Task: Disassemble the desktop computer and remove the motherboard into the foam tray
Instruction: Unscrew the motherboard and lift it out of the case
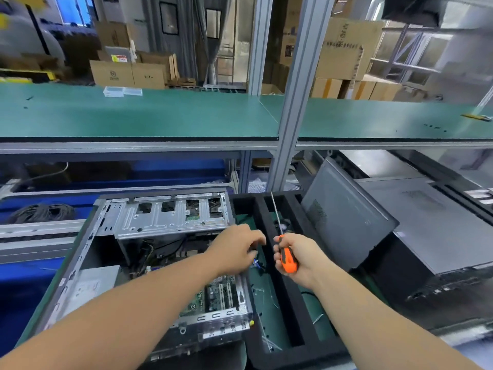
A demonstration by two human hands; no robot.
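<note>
The open desktop case (80, 265) lies on its side in front of me, with a silver drive cage (165, 214) at its far end. The green motherboard (218, 293) shows inside, partly hidden by my left forearm. My left hand (234, 249) reaches over the case's right edge, fingers curled down near some cables; what it holds cannot be made out. My right hand (296, 256) grips an orange-handled screwdriver (287, 259), shaft pointing up and away. The black foam tray (280, 265) lies right of the case, under my right hand.
A removed grey side panel (346, 217) leans against another dark computer case (437, 236) on the right. A green shelf (160, 118) runs overhead behind an aluminium post (290, 129). Coiled black cables (42, 212) sit at left.
</note>
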